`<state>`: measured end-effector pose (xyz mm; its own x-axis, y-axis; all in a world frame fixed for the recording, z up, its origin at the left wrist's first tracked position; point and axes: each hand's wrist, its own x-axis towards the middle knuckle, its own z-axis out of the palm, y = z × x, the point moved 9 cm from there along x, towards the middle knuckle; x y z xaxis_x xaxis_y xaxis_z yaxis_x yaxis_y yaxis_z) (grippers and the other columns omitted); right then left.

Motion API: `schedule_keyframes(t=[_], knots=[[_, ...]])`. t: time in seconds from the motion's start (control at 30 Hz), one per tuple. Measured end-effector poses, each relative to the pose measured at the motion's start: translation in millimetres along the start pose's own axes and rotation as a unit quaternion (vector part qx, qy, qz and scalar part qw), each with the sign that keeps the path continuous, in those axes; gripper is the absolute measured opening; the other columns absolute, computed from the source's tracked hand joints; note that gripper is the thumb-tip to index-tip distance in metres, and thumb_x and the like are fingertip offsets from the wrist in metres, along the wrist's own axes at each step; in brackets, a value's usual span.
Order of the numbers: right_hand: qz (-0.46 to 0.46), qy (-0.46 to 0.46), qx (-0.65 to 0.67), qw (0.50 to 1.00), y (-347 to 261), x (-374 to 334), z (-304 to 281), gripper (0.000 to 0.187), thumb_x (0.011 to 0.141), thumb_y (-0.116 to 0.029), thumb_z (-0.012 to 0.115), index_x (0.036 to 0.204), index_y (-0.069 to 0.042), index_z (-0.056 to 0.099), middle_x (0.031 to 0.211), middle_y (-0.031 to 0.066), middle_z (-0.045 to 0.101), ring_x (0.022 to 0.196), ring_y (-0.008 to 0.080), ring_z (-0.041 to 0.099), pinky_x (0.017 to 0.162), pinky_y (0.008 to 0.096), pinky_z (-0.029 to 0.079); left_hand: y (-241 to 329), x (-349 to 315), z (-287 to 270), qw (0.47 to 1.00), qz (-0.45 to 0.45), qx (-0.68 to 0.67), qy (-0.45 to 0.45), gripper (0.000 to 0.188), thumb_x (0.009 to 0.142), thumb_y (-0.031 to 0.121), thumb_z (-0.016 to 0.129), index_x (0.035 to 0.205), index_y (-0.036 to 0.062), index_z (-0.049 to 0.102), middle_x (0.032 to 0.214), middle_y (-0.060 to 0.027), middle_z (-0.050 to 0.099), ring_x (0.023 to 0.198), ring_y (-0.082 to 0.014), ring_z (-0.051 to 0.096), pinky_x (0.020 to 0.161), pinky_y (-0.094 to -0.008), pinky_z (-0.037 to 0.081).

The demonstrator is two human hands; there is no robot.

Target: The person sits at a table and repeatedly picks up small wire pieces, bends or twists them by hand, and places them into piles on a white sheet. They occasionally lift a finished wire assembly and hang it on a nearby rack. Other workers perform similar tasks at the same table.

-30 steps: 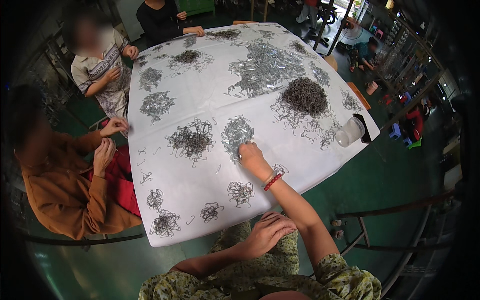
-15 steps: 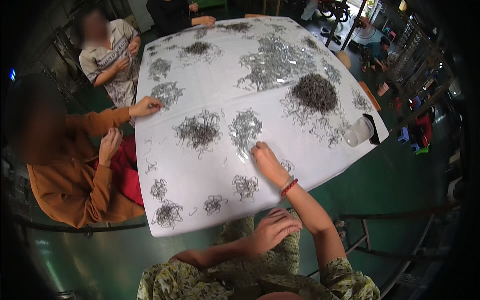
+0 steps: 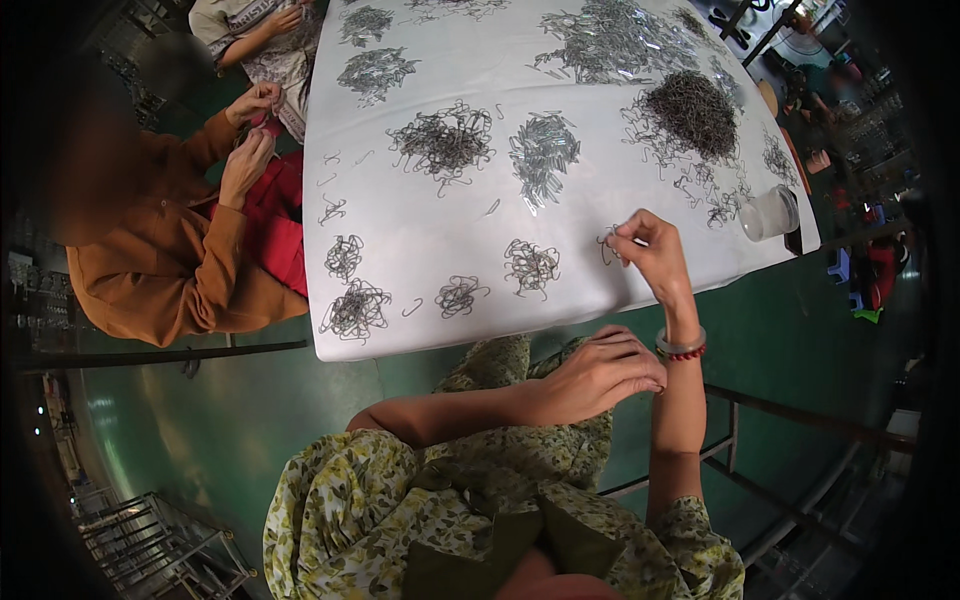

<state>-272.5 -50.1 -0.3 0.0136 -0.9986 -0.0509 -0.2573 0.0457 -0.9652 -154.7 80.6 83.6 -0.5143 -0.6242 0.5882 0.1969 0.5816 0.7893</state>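
Note:
My right hand, a red beaded bracelet and a pale bangle at its wrist, is over the near right of the white-covered table. Its thumb and fingers pinch at a few dark wire hooks; whether one is between the fingertips is too small to tell. My left hand hangs just off the near edge, fingers closed, their contents hidden. Beyond lies a heap of small clear strips. Small piles of bent hooks line the near side, with a larger hook pile farther left.
A dense heap of hooks and a wide spread of clear strips cover the far right. A clear plastic tub lies tipped at the right edge. A co-worker in a brown sleeve sits at the left; another stands beyond.
My right hand has moved from the clear strips to the few hooks at the near right. The view has shifted. The brown-sleeved co-worker's hand has left the table, and both hands are now together.

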Motion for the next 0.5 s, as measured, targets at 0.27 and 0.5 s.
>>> schedule_keyframes(t=[0.27, 0.5], knots=[[-0.066, 0.161, 0.18, 0.968, -54, -144, -60, 0.019, 0.072, 0.01, 0.069, 0.091, 0.007, 0.064, 0.076, 0.0131, 0.062, 0.059, 0.0155, 0.056, 0.048, 0.0245, 0.045, -5, -3, -2, 0.999, -0.043, -0.014, 0.015, 0.01, 0.081, 0.007, 0.068, 0.091, 0.0049, 0.066, 0.089, -0.0053, 0.066, 0.083, -0.0216, 0.062, 0.075, -0.0347, 0.05], [-0.165, 0.2, 0.121, 0.958, -95, -201, -39, 0.015, 0.076, 0.01, 0.069, 0.09, 0.006, 0.065, 0.081, 0.0156, 0.061, 0.062, 0.017, 0.057, 0.05, 0.0236, 0.047, -13, 0, 3, 0.989, -0.122, -0.08, 0.014, 0.012, 0.085, 0.01, 0.067, 0.095, 0.0045, 0.066, 0.09, -0.0071, 0.067, 0.084, -0.0207, 0.064, 0.072, -0.0336, 0.051]])
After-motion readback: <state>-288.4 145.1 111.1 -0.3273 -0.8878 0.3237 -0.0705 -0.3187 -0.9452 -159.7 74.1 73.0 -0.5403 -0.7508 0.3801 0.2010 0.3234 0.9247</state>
